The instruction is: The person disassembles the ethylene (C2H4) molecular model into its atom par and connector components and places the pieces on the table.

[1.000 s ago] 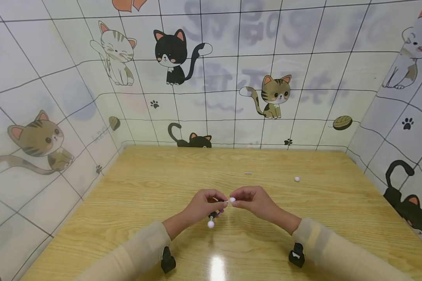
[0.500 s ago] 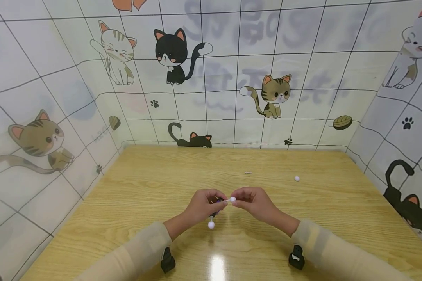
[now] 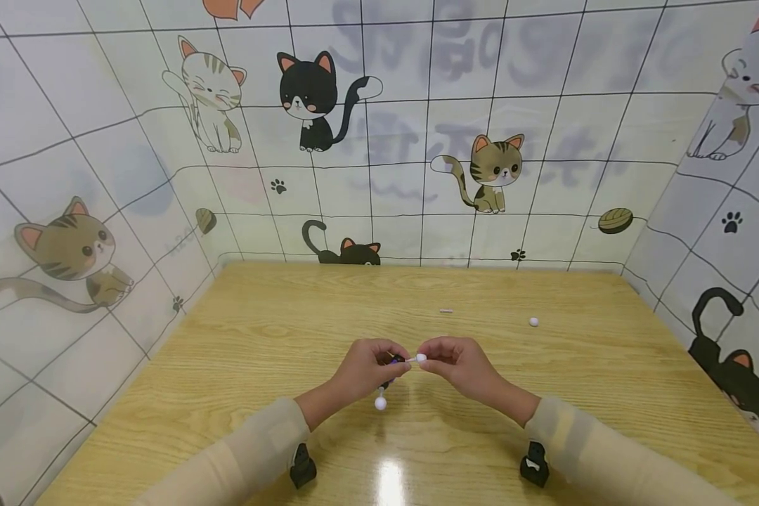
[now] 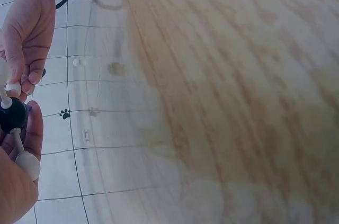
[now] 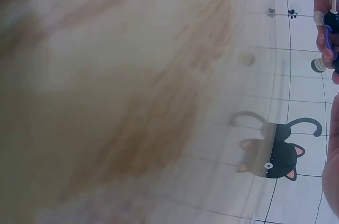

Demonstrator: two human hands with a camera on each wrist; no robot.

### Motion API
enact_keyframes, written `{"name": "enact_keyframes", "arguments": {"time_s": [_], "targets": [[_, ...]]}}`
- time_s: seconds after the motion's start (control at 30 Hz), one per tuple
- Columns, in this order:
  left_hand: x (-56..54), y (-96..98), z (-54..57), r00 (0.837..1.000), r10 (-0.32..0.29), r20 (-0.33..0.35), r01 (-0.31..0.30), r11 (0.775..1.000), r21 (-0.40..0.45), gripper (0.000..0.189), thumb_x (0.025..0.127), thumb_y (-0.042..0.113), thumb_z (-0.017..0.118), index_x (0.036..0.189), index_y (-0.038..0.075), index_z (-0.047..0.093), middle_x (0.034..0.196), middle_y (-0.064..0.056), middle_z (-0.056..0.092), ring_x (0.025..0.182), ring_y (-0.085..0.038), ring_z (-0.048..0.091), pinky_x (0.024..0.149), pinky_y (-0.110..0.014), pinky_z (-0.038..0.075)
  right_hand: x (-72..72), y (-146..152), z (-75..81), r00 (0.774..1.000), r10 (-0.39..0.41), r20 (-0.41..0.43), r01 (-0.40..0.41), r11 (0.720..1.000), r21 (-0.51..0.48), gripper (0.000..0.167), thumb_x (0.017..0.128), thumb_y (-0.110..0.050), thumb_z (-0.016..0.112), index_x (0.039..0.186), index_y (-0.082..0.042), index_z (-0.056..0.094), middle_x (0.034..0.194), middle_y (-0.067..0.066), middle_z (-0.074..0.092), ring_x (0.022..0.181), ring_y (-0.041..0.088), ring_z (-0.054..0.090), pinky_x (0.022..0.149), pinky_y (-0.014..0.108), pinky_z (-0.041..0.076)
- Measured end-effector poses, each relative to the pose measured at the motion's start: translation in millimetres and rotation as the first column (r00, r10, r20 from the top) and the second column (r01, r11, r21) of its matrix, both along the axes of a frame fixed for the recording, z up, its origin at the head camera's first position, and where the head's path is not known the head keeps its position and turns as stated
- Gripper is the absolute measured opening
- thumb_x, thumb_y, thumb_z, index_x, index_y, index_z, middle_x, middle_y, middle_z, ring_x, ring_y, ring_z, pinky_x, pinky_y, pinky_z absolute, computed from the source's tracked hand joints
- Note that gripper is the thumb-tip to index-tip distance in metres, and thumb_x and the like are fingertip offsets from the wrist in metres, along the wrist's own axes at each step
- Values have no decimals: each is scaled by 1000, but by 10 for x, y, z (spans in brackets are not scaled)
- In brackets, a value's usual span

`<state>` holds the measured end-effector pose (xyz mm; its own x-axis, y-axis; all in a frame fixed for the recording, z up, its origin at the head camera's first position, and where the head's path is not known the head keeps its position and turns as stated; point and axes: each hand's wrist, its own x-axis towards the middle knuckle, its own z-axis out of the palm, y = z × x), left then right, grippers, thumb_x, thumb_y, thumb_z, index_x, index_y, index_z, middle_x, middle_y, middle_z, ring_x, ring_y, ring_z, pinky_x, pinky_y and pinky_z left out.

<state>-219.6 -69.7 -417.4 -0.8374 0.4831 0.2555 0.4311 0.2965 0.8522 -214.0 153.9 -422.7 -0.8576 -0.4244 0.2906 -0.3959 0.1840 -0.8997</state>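
Over the middle of the table, my left hand grips a ball-and-stick molecular model. A black ball of the model shows in the left wrist view, with white balls on short pale sticks, one white ball lying by the fingers. Another white ball hangs below the left hand. In the right wrist view, a curved purple connector joins the black balls. Facing it, my right hand pinches a white ball at the end of a stick pointing out from the model. Fingers cover much of the model's middle.
Farther back on the wooden table lie a loose white ball and a small pale stick. Cat-printed white walls enclose the back and sides. Black wrist cameras hang under both sleeves.
My right hand and the pinched white ball have shifted slightly right, with more stick showing between the hands. The model has turned a little in my left hand.
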Motion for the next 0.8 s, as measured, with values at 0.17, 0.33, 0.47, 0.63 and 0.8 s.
{"name": "enact_keyframes", "arguments": {"time_s": [0.17,0.33,0.47,0.63,0.8], "targets": [[-15,1,-13,1000,2,-25,-3,1000,-18,11,92,18,70,96,8,74,76,3,68,61,-9,62,56,-24,51,0,8,5,1000,-3,1,3,1000,1,14,92,-6,68,103,3,69,98,14,69,86,15,68,75,30,56],[-10,-1,-7,1000,6,-30,-7,999,-36,11,92,18,70,96,9,74,77,3,68,61,-9,62,56,-24,51,1,12,2,1000,-4,-9,4,1000,6,14,91,-6,68,103,3,69,98,14,69,86,16,67,75,30,55],[-4,9,2,1000,3,-29,-5,999,-42,10,92,18,71,95,9,74,80,4,69,62,-8,62,57,-24,52,7,16,0,1000,-14,-9,14,1000,7,14,91,-5,68,102,4,69,98,14,69,85,15,67,74,29,55],[-6,16,13,999,-8,-39,6,999,-48,10,92,17,71,96,9,74,77,0,69,59,-7,61,55,-23,50,5,24,-11,999,-34,1,34,999,-2,13,90,-4,69,101,3,69,98,15,69,86,14,67,74,29,55],[-28,-45,-7,999,-8,-34,6,999,-51,10,92,17,70,95,9,74,75,-2,69,57,-8,59,53,-24,49,-9,115,-22,996,-91,-5,91,996,-1,18,91,-8,69,102,6,68,97,16,69,84,16,67,73,32,56]]}}
